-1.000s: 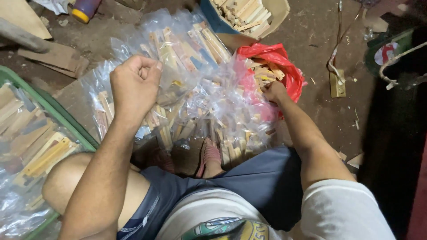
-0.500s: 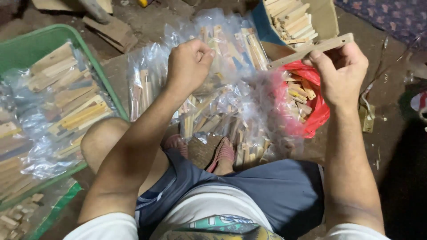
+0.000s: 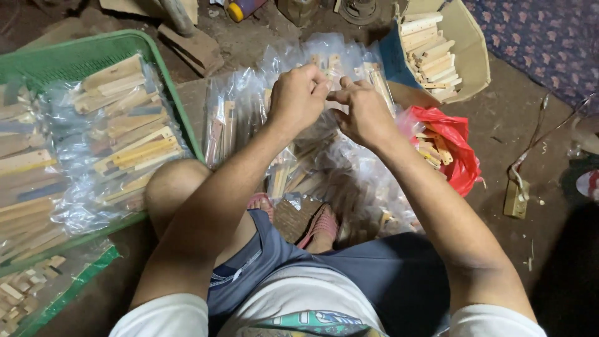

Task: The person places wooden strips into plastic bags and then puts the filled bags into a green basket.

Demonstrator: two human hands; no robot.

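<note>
My left hand (image 3: 298,98) and my right hand (image 3: 367,115) meet fingertip to fingertip above a heap of clear plastic bags (image 3: 234,122) filled with pale wooden strips. Both hands pinch the top of one clear plastic bag (image 3: 318,134), which hangs crumpled below them. Whether a wooden strip is between the fingers is hidden. To the right of my right wrist lies a red plastic bag (image 3: 460,153) holding short wooden pieces. I sit on the floor with my knees apart and my sandalled feet (image 3: 319,228) under the heap.
A green crate (image 3: 81,55) at the left holds more bagged wooden strips (image 3: 128,146). An open cardboard box (image 3: 469,53) of wooden pieces stands at the back right, by patterned cloth (image 3: 549,37). A small block on a cord (image 3: 516,198) lies on the dirt floor.
My right hand lifted a wooden strip from the red bag, then swung left to meet my left hand. The strip is no longer visible. The view has shifted right and down.
</note>
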